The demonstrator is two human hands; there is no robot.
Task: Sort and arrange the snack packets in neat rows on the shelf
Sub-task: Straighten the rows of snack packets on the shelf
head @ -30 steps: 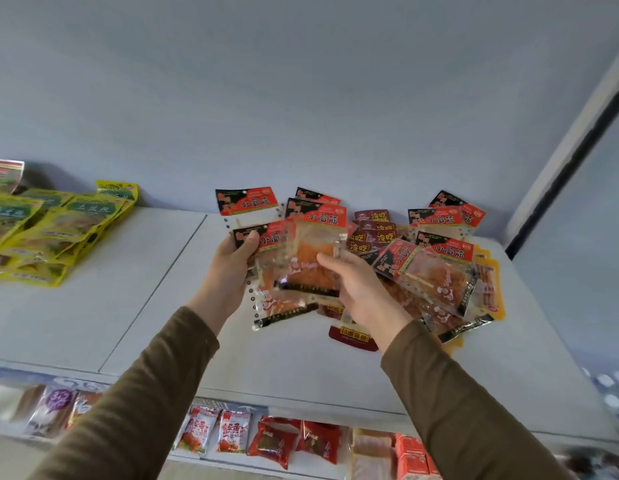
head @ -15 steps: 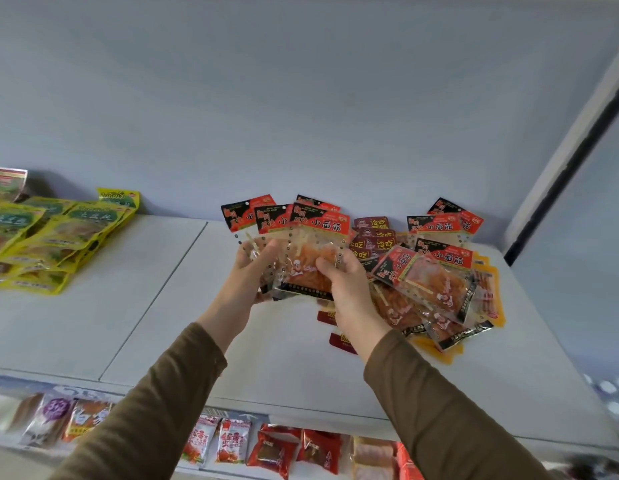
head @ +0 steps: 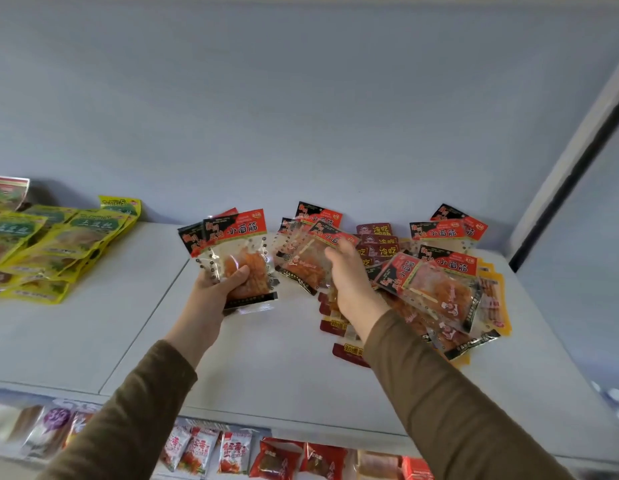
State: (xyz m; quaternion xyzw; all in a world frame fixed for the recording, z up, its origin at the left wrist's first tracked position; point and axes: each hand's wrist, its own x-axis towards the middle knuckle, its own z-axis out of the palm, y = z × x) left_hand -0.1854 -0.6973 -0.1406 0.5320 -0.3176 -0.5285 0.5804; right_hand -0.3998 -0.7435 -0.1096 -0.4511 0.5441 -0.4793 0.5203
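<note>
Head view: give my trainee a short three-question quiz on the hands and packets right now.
1. True or false: the left hand grips red-topped packets.
2. The yellow-green packets lie on which side of the shelf: A left, B right?
3. Fill in: the right hand reaches a packet in the ___ pile.

Key: 1 true; 2 A; 3 red.

Small stack of clear red-and-black-headed snack packets (head: 237,258) held upright above the white shelf (head: 273,375), orange contents visible. One like packet (head: 306,261) tilted, lifted off the loose pile (head: 439,282) of same-type, maroon and yellow packets at shelf right.
</note>
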